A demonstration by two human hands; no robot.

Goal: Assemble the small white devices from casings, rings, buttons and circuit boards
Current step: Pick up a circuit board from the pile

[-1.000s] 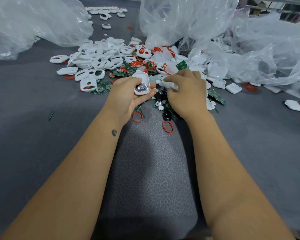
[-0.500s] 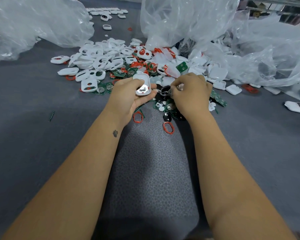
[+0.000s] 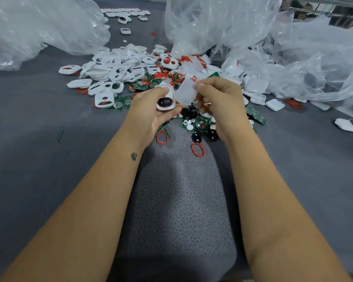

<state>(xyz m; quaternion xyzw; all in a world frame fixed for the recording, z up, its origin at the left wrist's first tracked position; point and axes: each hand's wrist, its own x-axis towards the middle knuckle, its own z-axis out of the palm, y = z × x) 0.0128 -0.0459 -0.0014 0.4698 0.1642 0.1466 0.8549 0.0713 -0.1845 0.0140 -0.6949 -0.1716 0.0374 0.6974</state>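
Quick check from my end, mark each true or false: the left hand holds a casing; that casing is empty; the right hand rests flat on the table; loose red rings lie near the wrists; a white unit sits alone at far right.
1. The left hand holds a white casing. True.
2. That casing is empty. False: a dark button sits in it.
3. The right hand rests flat on the table. False: it is raised, pinching a translucent white piece.
4. Loose red rings lie near the wrists. True.
5. A white unit sits alone at far right. True.

both forearms reach forward; left hand [image 3: 151, 110] and right hand [image 3: 220, 104] curled (gripping).
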